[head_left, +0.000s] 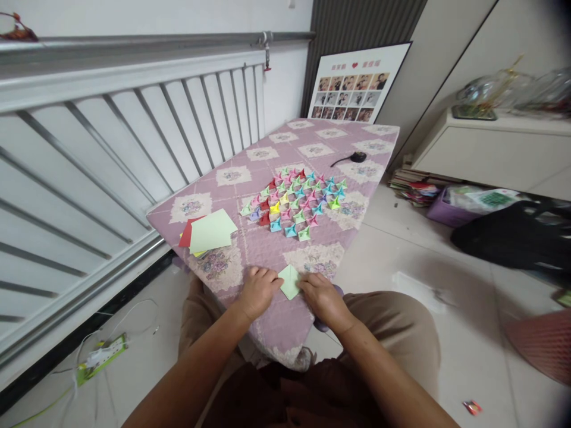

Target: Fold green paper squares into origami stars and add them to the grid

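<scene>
A small pale-green paper [290, 282], folded into a diamond with creases showing, lies on the cloth-covered board between my hands. My left hand [261, 291] pinches its left corner, fingers curled. At the right corner, my right hand [325, 298] grips the paper with thumb and fingers together. Beyond them stand rows of small folded paper pieces [294, 203] in pink, blue, green, red and yellow. To the left is a stack of square paper sheets [211, 230], pale green on top, with red and yellow edges peeking out.
The pink flowered cloth [267, 249] covers a board that narrows towards me. A black object with a short cord [357, 157] rests near its right edge. A white radiator [134, 137] runs along the left. A power strip [102, 359] lies on the floor at lower left.
</scene>
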Motion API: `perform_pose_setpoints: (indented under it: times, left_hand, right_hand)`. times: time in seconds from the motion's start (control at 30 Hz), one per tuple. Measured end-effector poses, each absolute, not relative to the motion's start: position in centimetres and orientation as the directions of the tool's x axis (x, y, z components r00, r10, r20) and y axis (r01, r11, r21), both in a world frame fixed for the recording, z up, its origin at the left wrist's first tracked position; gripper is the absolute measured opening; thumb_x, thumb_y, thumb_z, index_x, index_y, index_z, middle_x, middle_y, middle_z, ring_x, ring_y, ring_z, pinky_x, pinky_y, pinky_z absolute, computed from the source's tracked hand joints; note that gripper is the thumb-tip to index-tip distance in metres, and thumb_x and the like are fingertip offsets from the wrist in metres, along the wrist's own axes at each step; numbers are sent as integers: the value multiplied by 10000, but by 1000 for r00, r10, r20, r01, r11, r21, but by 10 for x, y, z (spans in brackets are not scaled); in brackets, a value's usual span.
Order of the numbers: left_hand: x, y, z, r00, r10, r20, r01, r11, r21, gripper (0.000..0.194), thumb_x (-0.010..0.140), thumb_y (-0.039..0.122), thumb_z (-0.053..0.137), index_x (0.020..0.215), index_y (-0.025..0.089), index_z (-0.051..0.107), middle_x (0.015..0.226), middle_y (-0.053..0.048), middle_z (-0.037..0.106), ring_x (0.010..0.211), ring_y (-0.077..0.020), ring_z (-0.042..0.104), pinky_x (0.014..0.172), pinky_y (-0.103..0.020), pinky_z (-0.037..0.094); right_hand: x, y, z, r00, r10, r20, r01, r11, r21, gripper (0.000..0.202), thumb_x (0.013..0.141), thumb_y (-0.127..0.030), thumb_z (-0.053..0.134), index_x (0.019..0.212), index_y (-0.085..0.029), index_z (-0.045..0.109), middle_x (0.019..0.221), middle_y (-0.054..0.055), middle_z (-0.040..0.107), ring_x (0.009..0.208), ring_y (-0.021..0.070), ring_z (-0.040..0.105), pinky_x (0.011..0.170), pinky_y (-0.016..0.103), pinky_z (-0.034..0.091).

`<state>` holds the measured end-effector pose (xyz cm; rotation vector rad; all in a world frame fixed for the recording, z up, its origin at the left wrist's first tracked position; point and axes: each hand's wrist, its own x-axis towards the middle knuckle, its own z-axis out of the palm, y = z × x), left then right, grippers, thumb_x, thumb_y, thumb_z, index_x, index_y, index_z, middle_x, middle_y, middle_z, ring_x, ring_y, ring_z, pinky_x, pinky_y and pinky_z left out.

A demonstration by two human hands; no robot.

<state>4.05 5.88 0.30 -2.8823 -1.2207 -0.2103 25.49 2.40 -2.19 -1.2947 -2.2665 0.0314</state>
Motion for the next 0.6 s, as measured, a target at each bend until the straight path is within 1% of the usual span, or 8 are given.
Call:
perform_pose_setpoints:
  times: [0.17, 0.33, 0.47, 0.6]
  left_hand:
    - [43, 54, 6, 684, 714, 152, 715, -697, 55, 198, 951, 236, 439, 1046, 241, 613, 1021, -52, 593, 974, -204, 486, 821, -364, 314]
    - [48, 44, 9, 727, 675, 131, 679, -734, 16, 232, 953, 246, 431, 1152, 246, 551, 1070, -56, 590, 1019, -214, 475, 846, -375, 328]
    - [52, 37, 8, 765, 637, 97, 636, -771, 42, 250, 954, 228, 416, 1175, 237, 534, 1088, -63, 593, 1034, -216, 477, 847, -375, 339]
    - [53, 34, 6, 761, 645, 75, 641, -764, 75, 297, 954, 215, 403, 1234, 232, 503, 1132, -71, 582, 1073, -213, 468, 882, -372, 345]
  right_hand:
    - [255, 23, -22, -399, 801, 447, 796, 545, -265, 202, 866, -115, 505, 950, -176, 678, 903, 81, 632, 852, 200, 554, 779, 332, 485]
    - [254, 22, -20, -399, 810, 431, 803, 535, -262, 190, 863, -126, 515, 951, -176, 676, 894, 79, 630, 857, 205, 556, 776, 335, 494]
    - [254, 20, -17, -388, 811, 437, 797, 534, -283, 203, 858, -111, 521, 972, -188, 672, 927, 84, 634, 896, 209, 564, 805, 348, 495]
    - [255, 19, -15, -351, 829, 436, 809, 503, -304, 206, 857, -113, 522, 969, -199, 671, 949, 82, 642, 913, 206, 575, 809, 345, 496]
